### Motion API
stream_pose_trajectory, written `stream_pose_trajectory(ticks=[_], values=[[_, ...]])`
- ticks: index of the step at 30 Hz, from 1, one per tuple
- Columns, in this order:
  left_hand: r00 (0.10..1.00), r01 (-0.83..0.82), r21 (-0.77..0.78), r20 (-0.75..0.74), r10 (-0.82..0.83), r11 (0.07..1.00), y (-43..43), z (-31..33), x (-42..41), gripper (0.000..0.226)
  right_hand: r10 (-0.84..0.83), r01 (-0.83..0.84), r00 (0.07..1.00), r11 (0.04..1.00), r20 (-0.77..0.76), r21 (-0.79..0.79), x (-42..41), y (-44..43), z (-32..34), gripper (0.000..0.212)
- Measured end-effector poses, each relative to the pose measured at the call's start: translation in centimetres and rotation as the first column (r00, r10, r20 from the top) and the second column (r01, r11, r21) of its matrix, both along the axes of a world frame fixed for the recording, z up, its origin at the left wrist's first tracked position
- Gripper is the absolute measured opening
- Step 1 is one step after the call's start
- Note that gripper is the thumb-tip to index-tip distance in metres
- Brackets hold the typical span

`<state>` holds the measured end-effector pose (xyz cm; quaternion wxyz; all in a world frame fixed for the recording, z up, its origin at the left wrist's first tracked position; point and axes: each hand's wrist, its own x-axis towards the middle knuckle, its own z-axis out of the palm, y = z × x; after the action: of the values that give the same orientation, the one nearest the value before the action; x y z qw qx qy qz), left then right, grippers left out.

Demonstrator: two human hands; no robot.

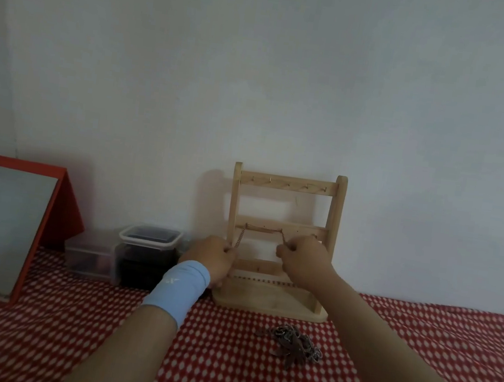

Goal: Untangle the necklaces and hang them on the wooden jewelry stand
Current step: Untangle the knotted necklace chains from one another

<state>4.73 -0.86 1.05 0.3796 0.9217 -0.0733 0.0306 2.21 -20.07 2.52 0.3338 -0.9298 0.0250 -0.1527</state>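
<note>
Centre frame: chain (263,229) draped along middle rail of wooden jewelry stand (334,233), each end pinched tight by left hand (209,259) and right hand (302,258). Could slide off if let go unevenly, or tip stand if tugged. Tangled necklaces (291,345) lower centre on cloth (68,311).

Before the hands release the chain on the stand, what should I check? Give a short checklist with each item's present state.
1. The chain lies across the middle rail of the wooden jewelry stand: ok.
2. The left hand holds its left end: ok.
3. The right hand holds its right end: ok.
4. The chain is caught on the rail's hooks: cannot tell, too small.
5. The stand is upright on the tablecloth: ok.
6. The other necklaces are untangled: not ok, one clump.
</note>
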Motion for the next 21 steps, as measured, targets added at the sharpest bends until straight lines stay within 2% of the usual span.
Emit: stream_pose_trajectory(ticks=[3, 5, 9, 13, 16, 18, 21], values=[[0.998, 0.039, -0.056, -0.037, -0.041, 0.998, -0.4, -0.7, -0.4, 0.036, 0.051, -0.031, 0.993, 0.982, -0.104, 0.189, -0.7, -0.1, -1.2, 0.032], [0.998, 0.049, -0.090, -0.038, -0.052, 0.995, -0.6, -1.0, -0.6, 0.033, 0.067, -0.037, 0.988, 0.979, -0.142, 0.200, -1.0, -0.2, -1.7, 0.033], [0.990, 0.095, -0.068, -0.099, -0.102, 0.993, -0.8, -0.9, -1.2, 0.031, 0.070, -0.064, 0.981, 0.997, -0.183, 0.040, -1.1, -0.6, -1.3, 0.034], [0.971, 0.176, 0.019, -0.167, -0.170, 0.984, -1.2, -0.7, -1.7, 0.028, 0.031, -0.114, 0.934, 0.970, -0.356, -0.214, -1.8, -1.6, 0.5, 0.034], [0.959, 0.257, 0.058, -0.138, -0.247, 0.965, -2.4, -0.8, -1.8, 0.025, 0.043, -0.208, 0.881, 0.929, -0.471, -0.305, -2.3, -2.0, 1.2, 0.029], [0.934, 0.349, 0.130, -0.126, -0.333, 0.928, -3.3, -1.2, -1.9, 0.022, 0.063, -0.263, 0.866, 0.901, -0.496, -0.345, -2.2, -2.1, 0.9, 0.024], [0.892, 0.451, 0.349, -0.187, -0.411, 0.821, -4.6, -2.4, -2.0, 0.031, 0.141, -0.376, 0.851, 0.837, -0.506, -0.399, -1.9, -2.1, -0.7, 0.027]])
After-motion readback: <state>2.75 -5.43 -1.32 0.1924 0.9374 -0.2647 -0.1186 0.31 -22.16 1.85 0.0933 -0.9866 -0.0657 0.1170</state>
